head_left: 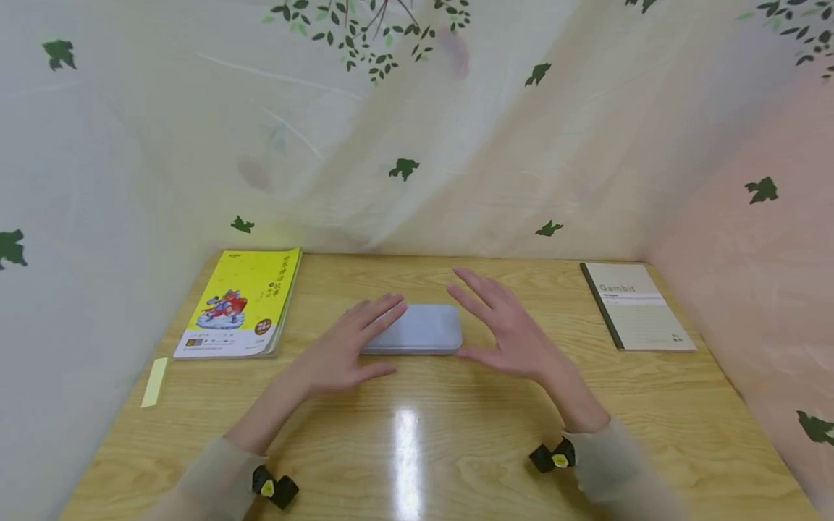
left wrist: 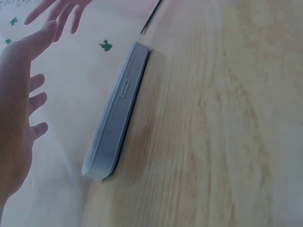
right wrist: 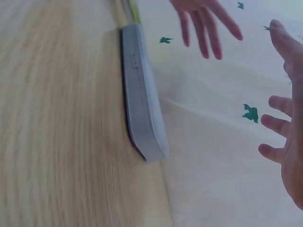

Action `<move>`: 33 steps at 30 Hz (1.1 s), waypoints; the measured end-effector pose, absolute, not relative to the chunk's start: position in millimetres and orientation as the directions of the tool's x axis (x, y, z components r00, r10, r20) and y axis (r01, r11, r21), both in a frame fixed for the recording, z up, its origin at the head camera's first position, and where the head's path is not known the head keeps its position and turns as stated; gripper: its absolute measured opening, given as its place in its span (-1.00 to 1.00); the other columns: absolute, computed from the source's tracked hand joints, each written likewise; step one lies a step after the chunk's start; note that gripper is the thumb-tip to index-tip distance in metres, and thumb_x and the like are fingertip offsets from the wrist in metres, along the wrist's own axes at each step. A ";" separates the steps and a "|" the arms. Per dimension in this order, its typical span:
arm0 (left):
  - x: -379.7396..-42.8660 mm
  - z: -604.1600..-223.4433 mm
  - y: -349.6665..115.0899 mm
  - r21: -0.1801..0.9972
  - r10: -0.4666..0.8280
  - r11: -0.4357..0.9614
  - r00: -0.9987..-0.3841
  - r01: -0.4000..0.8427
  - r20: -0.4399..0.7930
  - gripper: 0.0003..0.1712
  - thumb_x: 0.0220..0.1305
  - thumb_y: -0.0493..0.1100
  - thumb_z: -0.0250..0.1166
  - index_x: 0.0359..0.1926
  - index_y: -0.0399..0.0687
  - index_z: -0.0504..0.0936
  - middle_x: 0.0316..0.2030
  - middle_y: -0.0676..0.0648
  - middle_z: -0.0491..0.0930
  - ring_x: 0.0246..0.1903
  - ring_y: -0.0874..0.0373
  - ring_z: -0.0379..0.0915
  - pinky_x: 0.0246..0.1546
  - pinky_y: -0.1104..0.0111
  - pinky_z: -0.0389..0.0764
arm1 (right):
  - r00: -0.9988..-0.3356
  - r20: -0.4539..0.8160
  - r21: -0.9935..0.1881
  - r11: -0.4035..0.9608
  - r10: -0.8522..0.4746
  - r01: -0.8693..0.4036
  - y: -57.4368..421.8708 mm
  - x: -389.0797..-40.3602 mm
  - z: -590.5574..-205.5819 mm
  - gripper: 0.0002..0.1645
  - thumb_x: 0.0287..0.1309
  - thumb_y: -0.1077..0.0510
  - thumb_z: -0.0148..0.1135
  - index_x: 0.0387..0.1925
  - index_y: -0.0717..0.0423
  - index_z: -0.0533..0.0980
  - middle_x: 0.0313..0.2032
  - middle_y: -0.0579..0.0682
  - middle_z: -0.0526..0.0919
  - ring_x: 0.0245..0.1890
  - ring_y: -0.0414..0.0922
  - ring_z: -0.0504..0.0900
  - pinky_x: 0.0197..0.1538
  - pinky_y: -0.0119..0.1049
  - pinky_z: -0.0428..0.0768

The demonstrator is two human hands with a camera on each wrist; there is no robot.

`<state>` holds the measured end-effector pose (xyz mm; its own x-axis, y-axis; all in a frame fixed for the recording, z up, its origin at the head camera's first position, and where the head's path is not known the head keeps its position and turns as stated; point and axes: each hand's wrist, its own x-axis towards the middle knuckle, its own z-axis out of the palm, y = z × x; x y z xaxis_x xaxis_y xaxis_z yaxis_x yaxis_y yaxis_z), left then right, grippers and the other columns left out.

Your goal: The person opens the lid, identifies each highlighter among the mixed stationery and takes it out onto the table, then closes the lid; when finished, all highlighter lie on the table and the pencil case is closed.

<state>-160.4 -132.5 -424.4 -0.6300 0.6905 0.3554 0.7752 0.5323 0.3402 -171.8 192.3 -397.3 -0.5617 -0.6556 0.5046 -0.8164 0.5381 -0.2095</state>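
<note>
A flat pale grey-blue case (head_left: 423,329) with rounded corners lies closed on the wooden table, long side toward me. In the left wrist view, the case (left wrist: 120,104) shows a small clasp and a seam along its front side. My left hand (head_left: 348,347) hovers over its left end, fingers straight and thumb spread, overlapping it in the head view. At its right end is my right hand (head_left: 511,336), fingers spread and palm facing inward. Both wrist views show the hands raised above the case, apart from it, holding nothing.
On the left of the table lies a yellow book (head_left: 244,304) with a cartoon figure, and a pale yellow paper strip (head_left: 154,382) near it. A grey notebook (head_left: 635,307) with a dark spine lies at right. A leaf-patterned cloth (head_left: 469,195) hangs behind the table.
</note>
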 end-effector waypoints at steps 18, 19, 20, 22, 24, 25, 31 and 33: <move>-196.3 -446.2 -157.2 0.477 0.527 0.717 -0.843 0.509 0.107 0.14 0.25 0.39 0.32 0.66 0.29 -0.08 0.66 -0.11 -0.02 0.64 -0.13 -0.08 0.61 -0.17 -0.01 | -0.762 0.296 -0.442 0.625 -0.575 -0.643 149.2 -194.1 -424.7 0.04 0.16 -0.28 0.43 0.59 -0.32 0.16 0.56 -0.01 0.27 0.54 0.09 0.30 0.47 0.24 0.37; -198.1 -448.0 -157.4 0.477 0.525 0.722 -0.846 0.502 0.096 0.15 0.24 0.41 0.31 0.66 0.28 -0.07 0.66 -0.12 -0.02 0.64 -0.15 -0.07 0.61 -0.18 0.01 | -0.767 0.283 -0.443 0.631 -0.576 -0.637 148.5 -195.3 -427.5 0.05 0.14 -0.27 0.45 0.58 -0.30 0.18 0.55 0.01 0.29 0.54 0.11 0.30 0.47 0.24 0.36; -199.4 -449.9 -157.5 0.475 0.522 0.728 -0.849 0.494 0.083 0.16 0.23 0.43 0.31 0.66 0.28 -0.07 0.66 -0.13 -0.02 0.63 -0.16 -0.05 0.59 -0.19 0.03 | -0.770 0.270 -0.442 0.636 -0.578 -0.632 147.9 -196.3 -430.2 0.05 0.13 -0.27 0.47 0.57 -0.27 0.21 0.54 0.03 0.30 0.54 0.12 0.30 0.48 0.24 0.34; -200.9 -453.6 -158.0 0.485 0.511 0.738 -0.858 0.470 0.054 0.19 0.19 0.45 0.33 0.66 0.26 -0.05 0.66 -0.14 -0.03 0.62 -0.19 -0.02 0.57 -0.22 0.08 | -0.774 0.245 -0.435 0.647 -0.584 -0.626 147.2 -197.7 -435.7 0.06 0.10 -0.27 0.49 0.56 -0.23 0.23 0.53 0.06 0.32 0.54 0.16 0.28 0.49 0.26 0.31; -200.8 -456.1 -158.9 0.515 0.501 0.736 -0.865 0.439 0.022 0.22 0.14 0.43 0.39 0.66 0.27 -0.03 0.66 -0.12 -0.05 0.61 -0.23 -0.01 0.55 -0.24 0.11 | -0.771 0.231 -0.424 0.652 -0.593 -0.628 146.8 -198.8 -440.6 0.07 0.07 -0.26 0.52 0.55 -0.20 0.26 0.52 0.10 0.33 0.55 0.19 0.26 0.49 0.29 0.28; -200.5 -457.7 -159.6 0.526 0.497 0.736 -0.867 0.426 0.006 0.24 0.12 0.43 0.41 0.66 0.28 -0.03 0.67 -0.11 -0.07 0.61 -0.25 0.00 0.54 -0.26 0.13 | -0.770 0.225 -0.415 0.656 -0.598 -0.631 146.5 -199.4 -442.6 0.07 0.07 -0.26 0.52 0.55 -0.19 0.26 0.52 0.11 0.33 0.55 0.20 0.25 0.50 0.29 0.27; -198.3 -462.9 -162.3 0.552 0.476 0.756 -0.874 0.352 -0.093 0.37 0.04 0.40 0.49 0.67 0.33 -0.17 0.69 -0.04 -0.23 0.63 -0.26 -0.12 0.59 -0.23 0.00 | -0.775 0.156 -0.390 0.682 -0.613 -0.618 146.0 -201.2 -451.1 0.11 0.05 -0.27 0.53 0.57 -0.22 0.23 0.53 0.12 0.33 0.57 0.18 0.22 0.52 0.28 0.25; -199.4 -463.7 -163.0 0.535 0.472 0.769 -0.875 0.350 -0.106 0.42 0.05 0.34 0.51 0.68 0.22 -0.23 0.69 -0.07 -0.24 0.64 -0.22 -0.15 0.61 -0.19 -0.06 | -0.775 0.109 -0.394 0.688 -0.623 -0.609 145.9 -201.1 -452.9 0.10 0.09 -0.26 0.50 0.59 -0.24 0.19 0.56 0.11 0.28 0.60 0.19 0.16 0.54 0.27 0.22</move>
<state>-199.4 -163.0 -463.7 -0.8752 0.4719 -0.1062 0.3499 0.7693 0.5346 -201.1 145.9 -452.9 -0.7745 -0.6232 0.1087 -0.6090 0.6881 -0.3944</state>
